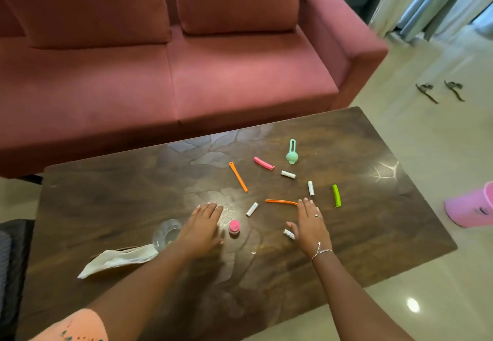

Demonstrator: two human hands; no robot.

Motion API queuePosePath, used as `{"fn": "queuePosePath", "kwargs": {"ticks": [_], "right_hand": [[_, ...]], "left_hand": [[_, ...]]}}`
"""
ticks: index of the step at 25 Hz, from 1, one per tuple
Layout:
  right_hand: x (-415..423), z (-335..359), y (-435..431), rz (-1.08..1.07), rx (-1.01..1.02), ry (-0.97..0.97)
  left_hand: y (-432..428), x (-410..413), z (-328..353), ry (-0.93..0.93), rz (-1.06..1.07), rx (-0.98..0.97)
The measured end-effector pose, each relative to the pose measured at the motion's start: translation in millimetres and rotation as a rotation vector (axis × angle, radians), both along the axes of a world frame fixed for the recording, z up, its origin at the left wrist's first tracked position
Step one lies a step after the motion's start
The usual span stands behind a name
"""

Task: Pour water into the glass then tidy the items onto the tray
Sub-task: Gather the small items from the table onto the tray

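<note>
Both hands [202, 227] [310, 224] spread flat on table [373, 234] amid scattered clips [238, 176], glass [166, 232] beside left

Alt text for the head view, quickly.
Both hands, left hand and right hand, lie flat and empty on a dark wooden table among scattered coloured clips and small white rolls; a glass stands beside the left wrist.

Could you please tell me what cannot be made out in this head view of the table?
- Glass: partly behind the left hand; any water is unclear.
- Small white rolls: too small to identify.
- Cloth: covers something brown; tray or not, unclear.
- Water container: none in view.
</note>
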State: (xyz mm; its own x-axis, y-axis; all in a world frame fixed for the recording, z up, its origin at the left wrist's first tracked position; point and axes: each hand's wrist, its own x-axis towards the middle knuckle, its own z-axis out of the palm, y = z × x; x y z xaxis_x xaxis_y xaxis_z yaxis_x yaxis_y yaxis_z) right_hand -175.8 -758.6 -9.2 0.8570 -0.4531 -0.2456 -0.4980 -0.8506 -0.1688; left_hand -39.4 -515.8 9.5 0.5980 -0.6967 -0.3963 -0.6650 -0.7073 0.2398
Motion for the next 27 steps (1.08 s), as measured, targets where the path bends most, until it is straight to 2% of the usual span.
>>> {"fn": "queuePosePath", "kwargs": {"ticks": [6,12,20,23,27], "right_hand": [[44.6,-15.2,-73.8,-0.035,0.048,0.04],[113.2,-34.7,-121.4,-0.014,0.079,0.024],[189.3,-73.5,-129.2,0.094,0.025,0.02],[199.5,-83.3,-127.8,0.08,0.005,0.046],[192.6,-94.8,-127.1,0.022,-0.05,-0.025]], "left_hand": [[-48.0,9.6,-20.3,0.045,-0.054,-0.063],[-67.0,20.1,-33.4,0.096,0.0,-0.123],[-75.3,37.5,-48.7,0.086,0.118,-0.317],[-72.8,32.7,-51.9,0.132,0.173,-0.368],[-61.8,23.6,-51.9,0.214,0.206,-0.385]]}}
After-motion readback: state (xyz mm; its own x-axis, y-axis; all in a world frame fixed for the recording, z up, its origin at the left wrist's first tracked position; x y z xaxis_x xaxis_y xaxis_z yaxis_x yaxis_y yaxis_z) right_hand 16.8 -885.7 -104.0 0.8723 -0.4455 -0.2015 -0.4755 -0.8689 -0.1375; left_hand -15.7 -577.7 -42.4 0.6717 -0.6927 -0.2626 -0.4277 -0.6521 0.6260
